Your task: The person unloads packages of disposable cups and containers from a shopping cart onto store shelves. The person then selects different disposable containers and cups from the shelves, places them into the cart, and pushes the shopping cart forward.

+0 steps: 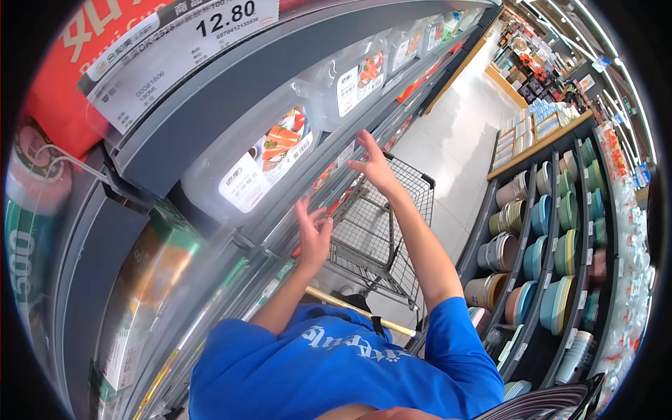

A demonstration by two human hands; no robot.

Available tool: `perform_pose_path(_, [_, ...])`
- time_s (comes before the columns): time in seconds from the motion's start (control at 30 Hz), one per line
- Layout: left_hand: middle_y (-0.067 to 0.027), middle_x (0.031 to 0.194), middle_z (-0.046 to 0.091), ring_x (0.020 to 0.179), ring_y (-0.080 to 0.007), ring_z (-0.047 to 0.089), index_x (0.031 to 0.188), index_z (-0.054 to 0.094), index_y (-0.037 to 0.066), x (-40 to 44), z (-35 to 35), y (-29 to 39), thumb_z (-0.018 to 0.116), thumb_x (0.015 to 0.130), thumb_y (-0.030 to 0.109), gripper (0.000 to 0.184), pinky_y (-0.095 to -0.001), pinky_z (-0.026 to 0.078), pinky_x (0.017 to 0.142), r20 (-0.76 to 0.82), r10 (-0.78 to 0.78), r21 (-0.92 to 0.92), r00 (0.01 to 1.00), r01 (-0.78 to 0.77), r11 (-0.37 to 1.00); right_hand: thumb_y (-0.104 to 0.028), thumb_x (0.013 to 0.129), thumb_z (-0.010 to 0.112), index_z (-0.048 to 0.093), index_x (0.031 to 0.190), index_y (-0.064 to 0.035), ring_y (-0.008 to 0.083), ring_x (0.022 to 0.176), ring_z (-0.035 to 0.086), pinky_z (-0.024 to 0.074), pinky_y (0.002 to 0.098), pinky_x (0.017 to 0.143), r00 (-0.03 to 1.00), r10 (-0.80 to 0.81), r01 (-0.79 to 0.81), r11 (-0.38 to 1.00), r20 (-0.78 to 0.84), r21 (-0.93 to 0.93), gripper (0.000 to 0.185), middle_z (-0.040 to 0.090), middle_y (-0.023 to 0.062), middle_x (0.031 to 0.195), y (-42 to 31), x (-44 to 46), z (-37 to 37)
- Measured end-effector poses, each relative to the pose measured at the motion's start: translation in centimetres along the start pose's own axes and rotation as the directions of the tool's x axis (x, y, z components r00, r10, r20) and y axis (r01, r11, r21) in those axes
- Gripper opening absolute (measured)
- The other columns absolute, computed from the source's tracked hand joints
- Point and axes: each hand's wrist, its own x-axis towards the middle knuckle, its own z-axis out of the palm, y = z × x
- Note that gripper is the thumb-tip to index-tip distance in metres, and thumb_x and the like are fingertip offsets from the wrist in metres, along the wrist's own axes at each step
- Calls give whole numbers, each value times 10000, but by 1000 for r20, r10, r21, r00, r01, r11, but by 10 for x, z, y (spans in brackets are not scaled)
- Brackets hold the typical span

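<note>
My left hand (313, 234) is raised beside the front edge of the shelf, fingers spread and nothing in it. Farther along the same shelf edge is my right hand (372, 166), also empty with its fingers apart. Nearest to them on the shelf is a clear plastic-wrapped pack of containers (217, 164) with a white label and a food picture. A similar pack (350, 80) stands just beyond it. Whether either hand touches the shelf edge (308, 171) I cannot tell.
A wire shopping cart (381, 231) stands in the aisle below my hands. Shelves of stacked bowls (560, 301) line the right side. A price tag (175, 56) reading 12.80 hangs at upper left, above a green-and-brown box (150, 259). Tiled floor (462, 119) runs ahead.
</note>
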Motion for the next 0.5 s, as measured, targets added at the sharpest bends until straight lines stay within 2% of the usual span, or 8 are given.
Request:
perform_pose_path(0.1, [-249,1584,205,1245,-290,537,1571,-24,36,5,1,2,569,935,-10,871,-343,481,963,2,-99,-136,995,99,986,30,787,687,272,1531,-48,324,1459,304,303,476,1159,991,53,-70,988,121,140,855,347,155,1554,0,1,3])
perform_pose_path(0.2, [-244,1591,214,1266,-293,534,1578,-56,57,6,4,2,564,942,-10,891,-350,480,977,46,-60,-168,997,67,983,100,777,636,280,1514,-47,325,1466,285,351,483,1131,987,47,-92,951,154,294,832,331,155,1556,-7,0,1])
perform_pose_path(0.33, [-233,1594,236,1294,-304,515,1583,-43,53,1,6,-4,558,928,-8,890,-358,483,977,58,-35,-185,998,45,982,194,731,551,291,1455,-37,330,1450,303,425,457,1088,993,98,-111,951,60,288,803,306,150,1548,-3,-16,-1])
perform_pose_path(0.4, [-226,1596,243,1301,-313,511,1588,-7,49,-7,7,-5,558,916,-10,880,-358,482,980,96,-31,-180,995,48,982,199,726,548,307,1426,-31,332,1452,300,432,454,1083,992,124,-116,945,-7,306,775,305,148,1544,12,-25,-4])
perform_pose_path(0.5, [-227,1596,248,1312,-322,502,1589,57,36,-28,15,-14,564,896,-2,860,-366,475,995,179,-16,-69,984,29,997,211,727,528,324,1394,-34,309,1430,343,442,417,1075,981,164,-115,919,-101,376,739,362,149,1513,29,-48,-5])
